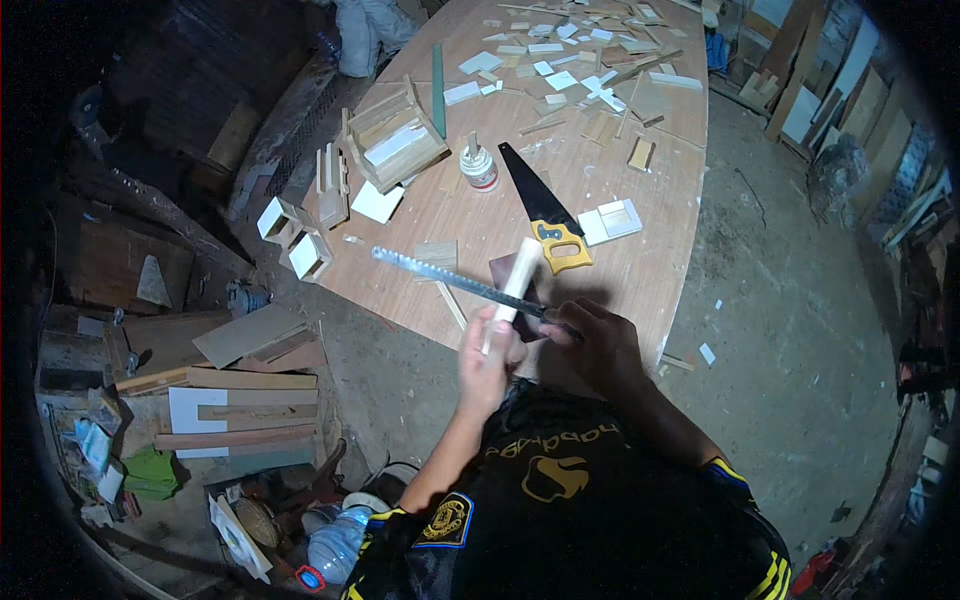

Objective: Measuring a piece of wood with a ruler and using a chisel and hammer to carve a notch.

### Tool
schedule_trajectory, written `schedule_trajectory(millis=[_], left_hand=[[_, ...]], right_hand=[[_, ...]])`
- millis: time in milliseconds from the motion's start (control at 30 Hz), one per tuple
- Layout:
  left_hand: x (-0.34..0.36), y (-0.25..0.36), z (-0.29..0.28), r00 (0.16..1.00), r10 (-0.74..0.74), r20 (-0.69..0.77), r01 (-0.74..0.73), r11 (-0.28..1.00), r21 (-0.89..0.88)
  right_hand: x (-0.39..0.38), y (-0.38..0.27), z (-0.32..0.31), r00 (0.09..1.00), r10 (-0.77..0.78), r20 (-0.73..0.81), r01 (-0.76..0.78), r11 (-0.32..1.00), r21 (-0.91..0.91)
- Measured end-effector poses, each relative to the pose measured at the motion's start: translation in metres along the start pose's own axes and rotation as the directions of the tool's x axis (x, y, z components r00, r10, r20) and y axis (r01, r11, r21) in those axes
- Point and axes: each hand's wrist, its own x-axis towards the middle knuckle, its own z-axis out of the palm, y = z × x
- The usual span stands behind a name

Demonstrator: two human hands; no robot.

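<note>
A wooden stick (521,272) is gripped in the left hand (485,366), a file (455,282) crossing it in the right hand (600,345).

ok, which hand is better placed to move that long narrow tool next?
Probably the right hand: it grips one end of the long narrow tool, which crosses the pale wood piece. The left hand is busy holding that piece.

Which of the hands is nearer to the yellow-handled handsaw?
Right. The right hand is just below the handsaw in the picture; the left hand is farther, below and leftward.
</note>
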Motion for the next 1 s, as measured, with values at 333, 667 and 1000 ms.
schedule_trajectory(millis=[333, 667, 1000], left_hand=[[0.0, -0.003, 0.006, 0.983, -0.061, 0.175, 0.029, 0.983, 0.184], [0.0, 0.0, 0.006, 0.995, -0.094, 0.014, 0.093, 0.993, 0.068], [0.012, 0.009, -0.001, 0.997, 0.061, -0.036, -0.069, 0.957, -0.282]], right_hand=[[-0.001, -0.004, -0.013, 0.999, -0.044, -0.015, 0.045, 0.999, 0.006], [0.006, -0.008, -0.015, 0.995, -0.092, -0.033, 0.092, 0.996, 0.006], [0.004, -0.003, -0.01, 0.995, -0.087, -0.045, 0.087, 0.996, 0.001]])
